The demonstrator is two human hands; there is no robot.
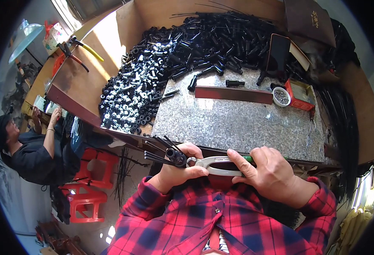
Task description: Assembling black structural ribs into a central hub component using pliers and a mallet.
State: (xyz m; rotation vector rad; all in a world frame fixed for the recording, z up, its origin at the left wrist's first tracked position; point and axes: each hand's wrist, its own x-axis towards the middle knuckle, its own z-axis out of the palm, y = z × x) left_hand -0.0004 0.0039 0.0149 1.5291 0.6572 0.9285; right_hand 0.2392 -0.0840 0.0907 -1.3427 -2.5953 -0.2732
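Observation:
My left hand (pixel 176 172) is closed round a black tubular part (pixel 176 157), from which several thin black rods (pixel 157 158) fan out to the left. A pair of metal pincers (pixel 216 164) with green handle grips is held in my right hand (pixel 272 172), its fingers bent over the handles. The pincers' jaws reach the right side of the black part, beside my left thumb. Whether the jaws bite on anything is hidden by my left fingers. Both hands are in front of my chest, just off the near edge of the stone slab (pixel 233 121).
Small black fittings (pixel 136 85) and longer black tubes (pixel 229 42) heap up behind the slab. On it lie a dark red bar (pixel 233 94), a white cup (pixel 281 97) and a red box (pixel 299 95). A phone (pixel 278 55) stands behind. Left: pliers (pixel 74 55), red stools (pixel 87 204), another person (pixel 34 148).

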